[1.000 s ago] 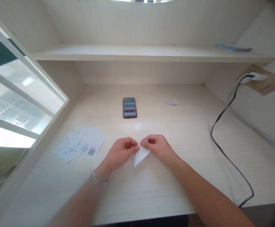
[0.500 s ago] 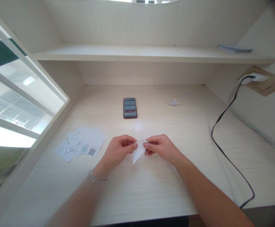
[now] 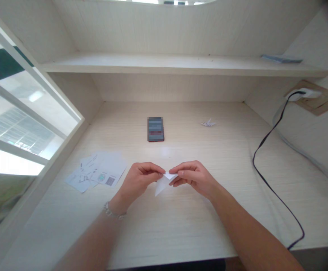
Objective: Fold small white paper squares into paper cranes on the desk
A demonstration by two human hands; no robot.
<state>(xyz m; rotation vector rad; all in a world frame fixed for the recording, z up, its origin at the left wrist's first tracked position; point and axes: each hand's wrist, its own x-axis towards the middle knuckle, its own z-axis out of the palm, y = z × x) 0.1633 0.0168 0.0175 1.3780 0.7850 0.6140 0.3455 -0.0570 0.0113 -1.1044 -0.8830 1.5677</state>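
Bright daylight floods through the window at left, blowing out its lower panes, while the desk stays evenly lit, the right hand casts only faint shadow, and wide-angle distortion bends the edges.

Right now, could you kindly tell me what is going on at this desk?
A person is pinching a white paper triangle between their left hand and right hand, just above a pale wooden desk. Farther back lie a blurred phone and a small folded paper crane; printed sheets lie to the left.

Desk: phone back ctr, paper crane R of it, sheets front L, folded paper front ctr.
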